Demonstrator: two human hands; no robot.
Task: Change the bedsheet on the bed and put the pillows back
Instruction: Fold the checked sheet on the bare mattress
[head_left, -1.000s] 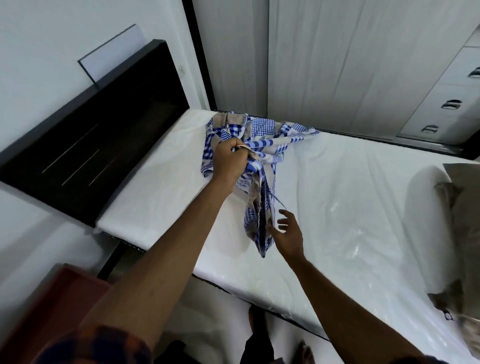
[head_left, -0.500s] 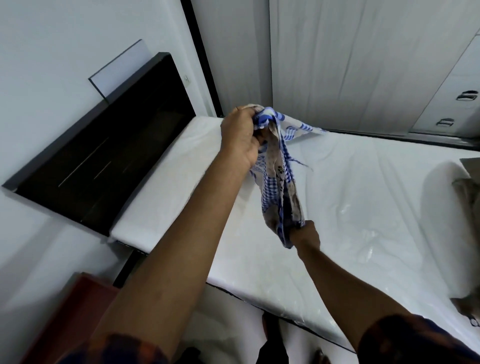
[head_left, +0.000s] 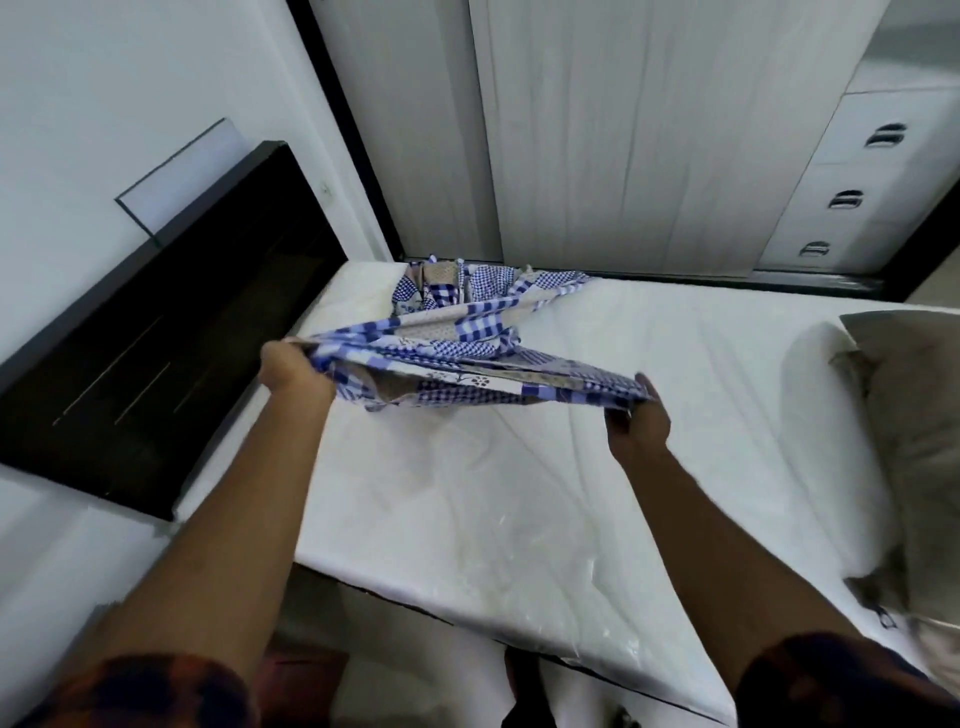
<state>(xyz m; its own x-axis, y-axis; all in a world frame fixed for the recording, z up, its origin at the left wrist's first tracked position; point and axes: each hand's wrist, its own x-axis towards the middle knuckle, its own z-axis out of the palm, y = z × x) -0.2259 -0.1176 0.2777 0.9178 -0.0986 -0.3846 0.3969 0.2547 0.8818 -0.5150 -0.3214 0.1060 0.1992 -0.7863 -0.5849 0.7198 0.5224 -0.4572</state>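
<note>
A blue and white checked patchwork bedsheet (head_left: 467, 332) lies bunched near the head of the bare white mattress (head_left: 519, 493). One edge of it is stretched out level between my hands, just above the mattress. My left hand (head_left: 293, 371) grips the left end of that edge. My right hand (head_left: 636, 418) grips the right end. The rest of the sheet trails back in a heap toward the far corner. A beige pillow (head_left: 914, 415) sits on the mattress at the right edge of view.
The dark headboard (head_left: 171, 332) runs along the left, against a white wall. A white wardrobe with drawers (head_left: 852, 197) stands close behind the bed. The floor and my feet show below the near mattress edge.
My hands have moved apart, pulling the sheet's edge from a hanging vertical bunch into a level stretch. My right hand swung out to the right; my left hand dropped lower.
</note>
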